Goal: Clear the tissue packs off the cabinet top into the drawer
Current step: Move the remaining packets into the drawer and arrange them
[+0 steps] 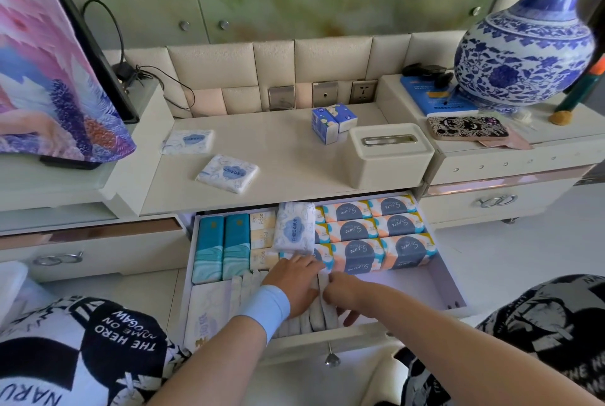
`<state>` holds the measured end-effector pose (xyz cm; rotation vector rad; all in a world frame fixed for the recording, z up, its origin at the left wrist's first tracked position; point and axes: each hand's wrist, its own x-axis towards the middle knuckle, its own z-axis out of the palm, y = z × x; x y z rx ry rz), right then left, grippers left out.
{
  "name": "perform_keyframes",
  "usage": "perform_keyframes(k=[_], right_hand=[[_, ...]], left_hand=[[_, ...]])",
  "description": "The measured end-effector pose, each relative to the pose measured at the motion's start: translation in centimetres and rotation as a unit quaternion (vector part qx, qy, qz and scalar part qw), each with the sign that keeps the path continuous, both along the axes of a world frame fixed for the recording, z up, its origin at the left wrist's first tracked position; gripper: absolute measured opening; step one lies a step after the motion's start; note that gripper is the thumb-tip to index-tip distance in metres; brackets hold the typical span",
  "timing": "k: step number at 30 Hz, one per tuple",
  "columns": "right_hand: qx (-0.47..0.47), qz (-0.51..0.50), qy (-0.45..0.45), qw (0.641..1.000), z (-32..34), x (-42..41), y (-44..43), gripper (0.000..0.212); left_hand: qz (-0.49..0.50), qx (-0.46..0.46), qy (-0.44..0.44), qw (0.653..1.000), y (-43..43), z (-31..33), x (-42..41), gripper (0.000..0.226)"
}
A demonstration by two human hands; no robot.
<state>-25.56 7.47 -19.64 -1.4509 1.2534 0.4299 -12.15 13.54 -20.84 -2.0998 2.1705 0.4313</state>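
Note:
Two flat white-and-blue tissue packs lie on the cabinet top (294,156): one far left (188,142), one nearer the front edge (227,173). Two small blue boxed packs (332,122) stand farther back. The drawer (448,278) is pulled out below and holds teal packs, orange-and-navy packs, and a white pack (294,227) leaning upright. My left hand (296,284) and my right hand (343,297) are both down in the drawer front, pressing on a row of upright white packs (311,314). Whether either hand grips a pack is unclear.
A cream tissue box (389,155) sits at the right of the cabinet top. A blue-and-white vase (523,55), a book and a patterned phone (468,128) stand on the raised right cabinet. A cloth-draped screen (49,78) stands left, with cables behind it.

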Motion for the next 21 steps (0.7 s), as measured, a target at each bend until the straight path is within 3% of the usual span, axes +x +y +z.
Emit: perform_keyframes(k=[5,9,12,15,18,21], right_hand=[[0.020,-0.063,-0.038,0.997,-0.4,0.1,-0.2,0.040],[0.022,-0.036,-0.039,0.998,-0.2,0.2,0.2,0.038],[-0.051,-0.032,-0.004,0.998,0.3,0.5,-0.1,0.032],[-0.057,0.048,0.015,0.997,0.4,0.8,-0.2,0.035],[-0.187,0.148,0.090,0.967,1.2,1.4,-0.8,0.034],[-0.331,0.141,0.120,0.925,2.0,2.3,-1.9,0.028]], left_hand=[[0.013,-0.012,-0.029,0.999,-0.2,0.4,0.1,0.053],[0.009,-0.043,-0.020,0.999,-0.5,0.4,0.8,0.046],[-0.026,0.011,-0.016,0.999,-0.5,0.4,0.8,0.045],[-0.016,0.031,-0.015,0.999,-0.7,0.5,1.1,0.040],[0.059,-0.024,0.060,0.996,-1.5,1.4,2.0,0.031],[0.177,-0.110,0.114,0.971,-2.3,2.0,3.5,0.023]])
